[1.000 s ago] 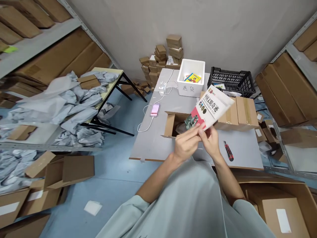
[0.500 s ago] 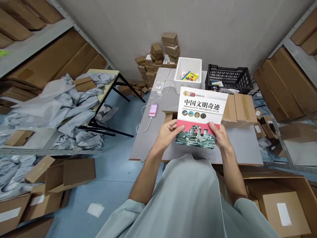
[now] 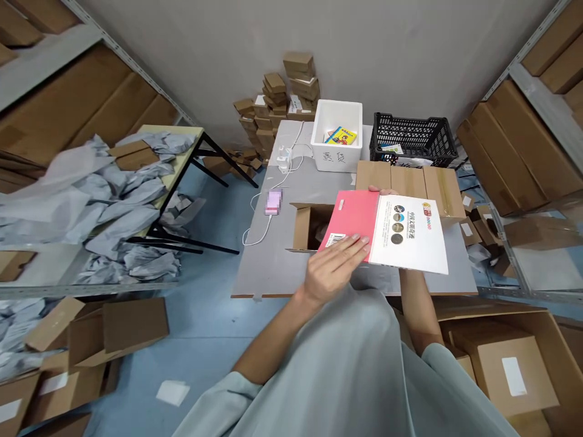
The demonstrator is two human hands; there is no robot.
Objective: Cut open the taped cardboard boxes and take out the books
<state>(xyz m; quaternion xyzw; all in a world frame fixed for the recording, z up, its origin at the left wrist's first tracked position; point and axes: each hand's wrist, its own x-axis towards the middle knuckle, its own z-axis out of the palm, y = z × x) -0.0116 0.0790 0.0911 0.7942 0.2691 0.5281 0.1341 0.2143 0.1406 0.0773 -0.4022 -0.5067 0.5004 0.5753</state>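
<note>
A softcover book point(image 3: 407, 240) is tilted above the table, its back cover up, with a red panel on the left and a white one with round pictures on the right. My right hand point(image 3: 381, 190) supports it from below; fingertips curl over its far edge and the rest is hidden under the book. My left hand point(image 3: 334, 267) lies across the red panel near the barcode, fingers stretched flat, thumb not visible. Just left of the book, an open cardboard box point(image 3: 301, 229) sits on the grey table point(image 3: 255, 267), partly covered by the book.
Behind the book are closed cartons point(image 3: 407, 182), a white bin point(image 3: 337, 159) with books and a black crate point(image 3: 412, 136). A pixelated pink device point(image 3: 274, 201) with a white cable lies left. Grey bags point(image 3: 132, 200) fill the side table; a large carton point(image 3: 514, 364) stands at lower right.
The book has been turned from its front cover to its back. My left hand has moved from its left edge to flat on top; my right hand has gone underneath.
</note>
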